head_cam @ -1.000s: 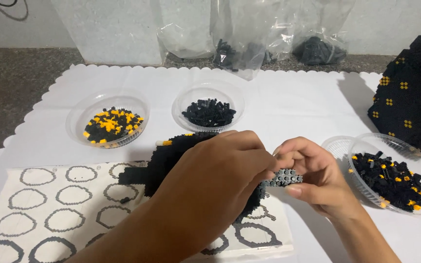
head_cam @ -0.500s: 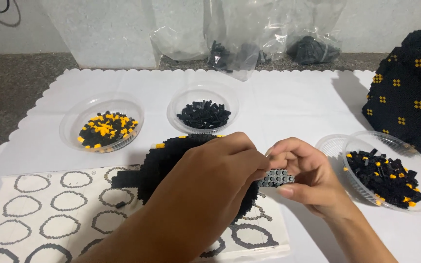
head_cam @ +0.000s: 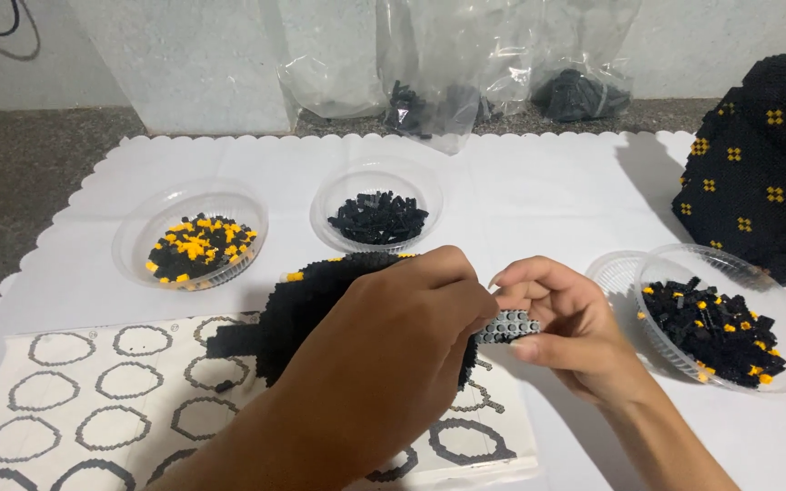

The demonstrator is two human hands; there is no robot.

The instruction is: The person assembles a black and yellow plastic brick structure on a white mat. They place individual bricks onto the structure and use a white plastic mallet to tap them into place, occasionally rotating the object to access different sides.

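Mid-assembly: pinched grey studded plate (head_cam: 508, 325) against black brick model (head_cam: 320, 305).
Left hand (head_cam: 393, 336) and right hand (head_cam: 566, 332) both closed on plate; next probably needed stud alignment, firm press.

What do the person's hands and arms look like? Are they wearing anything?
Both are bare. The left hand and the right hand have no gloves, and no rings show. No watch or bracelet shows on either wrist, and no sleeves reach the forearms that come up from the bottom of the picture. The fingernails that show look short and plain.
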